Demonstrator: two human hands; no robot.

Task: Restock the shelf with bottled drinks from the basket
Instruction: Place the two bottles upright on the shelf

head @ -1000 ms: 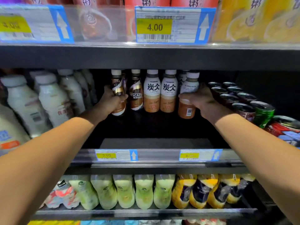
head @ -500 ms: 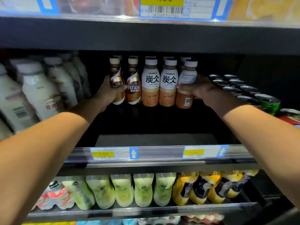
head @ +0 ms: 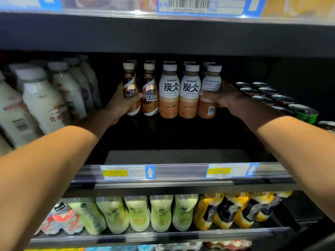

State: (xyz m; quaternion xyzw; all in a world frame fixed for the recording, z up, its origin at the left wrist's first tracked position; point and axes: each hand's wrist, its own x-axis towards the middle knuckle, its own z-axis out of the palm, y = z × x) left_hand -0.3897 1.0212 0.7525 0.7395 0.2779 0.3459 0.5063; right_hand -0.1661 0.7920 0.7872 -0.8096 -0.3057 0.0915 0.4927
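Deep on the dark middle shelf [head: 177, 156] stands a row of coffee bottles. My left hand [head: 123, 104] is wrapped around the leftmost brown Nescafe bottle [head: 129, 82], beside a second Nescafe bottle [head: 149, 93]. Two white-and-tan Tanbing latte bottles [head: 169, 91] [head: 189, 93] stand in the middle. My right hand [head: 224, 96] grips the rightmost latte bottle [head: 210, 91], whose barcode side faces me. More bottles stand behind this row, mostly hidden. The basket is out of view.
White milk-drink bottles [head: 43, 100] fill the shelf's left side. Cans [head: 282, 100] line its right. Price tags [head: 126, 172] sit on the shelf's front rail. Green and yellow bottles [head: 137, 214] lie on the shelf below. The upper shelf [head: 163, 33] overhangs.
The camera has moved closer and tilted down a little. Both hands keep their grip on the outer bottles, which stand more upright and tighter against the row than one second ago.
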